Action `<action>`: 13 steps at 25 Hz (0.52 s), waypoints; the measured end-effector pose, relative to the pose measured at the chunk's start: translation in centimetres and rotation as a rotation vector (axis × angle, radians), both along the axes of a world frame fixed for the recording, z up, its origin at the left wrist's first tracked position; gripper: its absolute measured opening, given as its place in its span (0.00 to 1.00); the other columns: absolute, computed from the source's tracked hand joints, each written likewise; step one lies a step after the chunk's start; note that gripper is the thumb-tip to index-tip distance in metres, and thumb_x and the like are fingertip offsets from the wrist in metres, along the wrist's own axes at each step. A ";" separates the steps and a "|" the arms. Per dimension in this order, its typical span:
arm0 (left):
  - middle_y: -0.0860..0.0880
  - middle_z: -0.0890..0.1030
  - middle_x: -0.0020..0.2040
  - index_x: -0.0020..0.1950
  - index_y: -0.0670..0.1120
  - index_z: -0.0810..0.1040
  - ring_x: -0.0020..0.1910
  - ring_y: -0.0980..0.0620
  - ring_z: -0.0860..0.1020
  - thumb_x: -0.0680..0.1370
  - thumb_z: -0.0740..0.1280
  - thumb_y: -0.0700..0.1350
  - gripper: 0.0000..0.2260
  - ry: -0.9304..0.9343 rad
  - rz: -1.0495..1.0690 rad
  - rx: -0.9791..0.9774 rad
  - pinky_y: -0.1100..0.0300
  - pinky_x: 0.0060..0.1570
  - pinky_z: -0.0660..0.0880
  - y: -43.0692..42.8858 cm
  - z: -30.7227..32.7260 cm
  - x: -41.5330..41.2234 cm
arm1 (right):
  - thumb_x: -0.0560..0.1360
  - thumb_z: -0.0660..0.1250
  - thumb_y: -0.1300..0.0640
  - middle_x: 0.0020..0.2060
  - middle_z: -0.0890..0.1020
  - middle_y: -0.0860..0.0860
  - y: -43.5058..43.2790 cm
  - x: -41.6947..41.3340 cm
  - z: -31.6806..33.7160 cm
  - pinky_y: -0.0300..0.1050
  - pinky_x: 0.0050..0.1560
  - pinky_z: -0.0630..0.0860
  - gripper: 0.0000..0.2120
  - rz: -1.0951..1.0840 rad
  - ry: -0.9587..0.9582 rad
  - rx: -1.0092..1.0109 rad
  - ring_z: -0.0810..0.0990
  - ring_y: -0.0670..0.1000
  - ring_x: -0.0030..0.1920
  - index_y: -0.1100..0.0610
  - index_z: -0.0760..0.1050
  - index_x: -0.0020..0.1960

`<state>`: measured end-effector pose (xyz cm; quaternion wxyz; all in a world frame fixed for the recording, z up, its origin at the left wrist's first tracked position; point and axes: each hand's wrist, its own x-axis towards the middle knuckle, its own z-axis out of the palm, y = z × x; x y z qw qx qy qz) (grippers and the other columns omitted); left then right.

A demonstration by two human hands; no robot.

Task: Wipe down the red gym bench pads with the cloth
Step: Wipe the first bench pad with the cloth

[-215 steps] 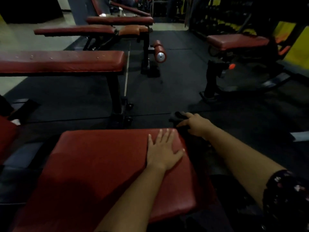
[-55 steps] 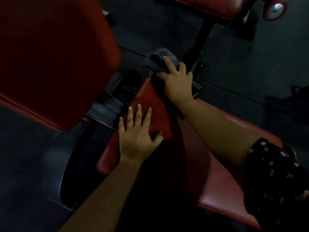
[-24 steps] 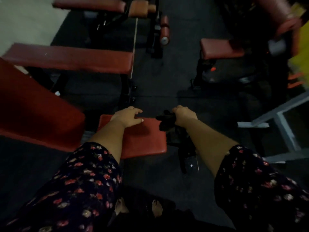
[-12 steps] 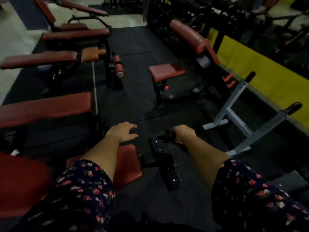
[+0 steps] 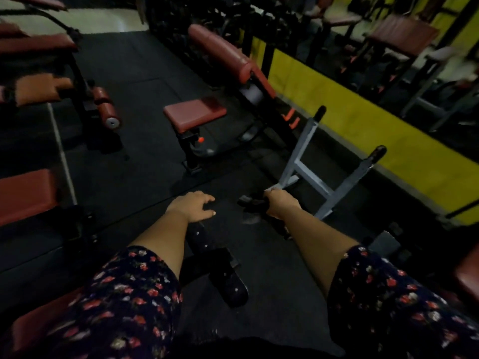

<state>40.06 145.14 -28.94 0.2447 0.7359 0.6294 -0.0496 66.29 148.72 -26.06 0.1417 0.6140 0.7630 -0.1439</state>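
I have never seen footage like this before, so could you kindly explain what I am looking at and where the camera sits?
There is no machine here: the one picture comes from a camera worn on a person's head, looking forward and down. The two bare arms in floral sleeves are that person's own. The right hand has its fingers closed on a dark cloth. The left hand is open and holds nothing. Around them, on a dark floor, stand gym benches with red pads, such as the red seat pad ahead.
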 end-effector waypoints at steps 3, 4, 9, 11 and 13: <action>0.50 0.71 0.69 0.75 0.55 0.66 0.66 0.48 0.71 0.78 0.64 0.59 0.26 -0.015 -0.084 0.033 0.49 0.63 0.71 4.5 0.5 2.5 | 0.75 0.67 0.62 0.64 0.71 0.55 1.6 2.9 0.3 0.55 0.57 0.76 0.22 -0.075 -0.026 0.049 0.73 0.59 0.61 0.56 0.69 0.69; 0.50 0.71 0.69 0.75 0.55 0.66 0.66 0.48 0.71 0.78 0.64 0.59 0.26 -0.016 -0.123 0.040 0.49 0.63 0.71 6.0 0.6 3.7 | 0.76 0.67 0.61 0.64 0.70 0.55 1.9 4.1 0.3 0.55 0.57 0.76 0.23 -0.107 -0.035 0.063 0.72 0.59 0.62 0.56 0.68 0.70; 0.51 0.71 0.69 0.76 0.56 0.65 0.67 0.49 0.71 0.78 0.64 0.59 0.26 0.027 -0.262 0.051 0.49 0.63 0.71 11.5 1.0 10.5 | 0.75 0.67 0.60 0.62 0.71 0.54 3.2 10.4 -0.3 0.57 0.60 0.75 0.22 -0.248 -0.003 0.062 0.72 0.58 0.62 0.52 0.70 0.68; 0.51 0.71 0.69 0.76 0.56 0.65 0.67 0.49 0.71 0.78 0.64 0.59 0.26 0.064 -0.320 0.059 0.49 0.62 0.71 13.1 0.7 13.7 | 0.75 0.67 0.59 0.61 0.71 0.54 3.9 13.0 -0.6 0.57 0.59 0.75 0.20 -0.290 -0.009 0.069 0.72 0.58 0.62 0.54 0.71 0.66; 0.50 0.71 0.69 0.76 0.56 0.65 0.66 0.48 0.71 0.78 0.64 0.60 0.26 0.089 -0.378 0.072 0.48 0.61 0.72 14.8 0.2 17.5 | 0.76 0.67 0.59 0.61 0.71 0.54 5.1 15.8 -1.1 0.57 0.59 0.75 0.19 -0.296 -0.037 0.068 0.72 0.58 0.63 0.55 0.71 0.66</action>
